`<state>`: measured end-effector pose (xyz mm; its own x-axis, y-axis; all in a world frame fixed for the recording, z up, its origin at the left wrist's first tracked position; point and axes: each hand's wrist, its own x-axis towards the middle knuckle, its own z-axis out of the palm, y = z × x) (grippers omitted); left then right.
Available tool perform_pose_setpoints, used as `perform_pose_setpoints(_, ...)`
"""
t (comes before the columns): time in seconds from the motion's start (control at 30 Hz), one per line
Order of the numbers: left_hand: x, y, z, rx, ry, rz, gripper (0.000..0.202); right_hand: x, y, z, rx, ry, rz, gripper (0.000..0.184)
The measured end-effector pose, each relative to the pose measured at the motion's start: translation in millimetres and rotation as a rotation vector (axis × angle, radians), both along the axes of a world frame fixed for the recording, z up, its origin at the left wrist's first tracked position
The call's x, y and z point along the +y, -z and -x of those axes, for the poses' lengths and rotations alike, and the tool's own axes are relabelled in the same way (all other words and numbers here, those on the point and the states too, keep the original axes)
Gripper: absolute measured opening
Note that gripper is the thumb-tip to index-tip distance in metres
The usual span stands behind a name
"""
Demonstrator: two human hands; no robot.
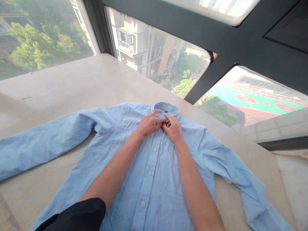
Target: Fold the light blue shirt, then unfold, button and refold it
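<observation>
A light blue button-up shirt [120, 154] lies front up with both sleeves spread out. At its neck, my left hand [150, 123] pinches the cloth just below the collar [169, 107], a ring on one finger. My right hand [172, 128] meets it there, fingers closed on the same edge of the front. What exactly sits between the fingertips is mostly hidden. Below the hands, several white buttons run down the placket [150, 172], and those I can see are fastened. A chest pocket [173, 173] shows beside my right forearm.
The shirt rests on a pale stone sill [96, 80]. Dark window frames [154, 25] border it at the back and right, with trees, buildings and a sports court outside. A pale patterned cloth [293, 183] lies at the right edge.
</observation>
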<state>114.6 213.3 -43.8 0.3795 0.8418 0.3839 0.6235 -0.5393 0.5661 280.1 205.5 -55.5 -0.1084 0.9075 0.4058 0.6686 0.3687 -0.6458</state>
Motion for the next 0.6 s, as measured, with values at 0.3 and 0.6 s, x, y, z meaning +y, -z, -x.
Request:
perform_pose_setpoints(0.3, -10.1, 0.6, -2.1, 0.068, -0.051, -0.025, 0.029, -1.1, -1.4, -5.5, 0.026, -0.047, 0.02, 0.042)
perform_pose_setpoints(0.6, -10.0, 1.2, -6.8, 0.037, -0.085, 0.035, 0.023, 1.4, -3.4, -10.2, 0.057, -0.087, 0.06, 0.042)
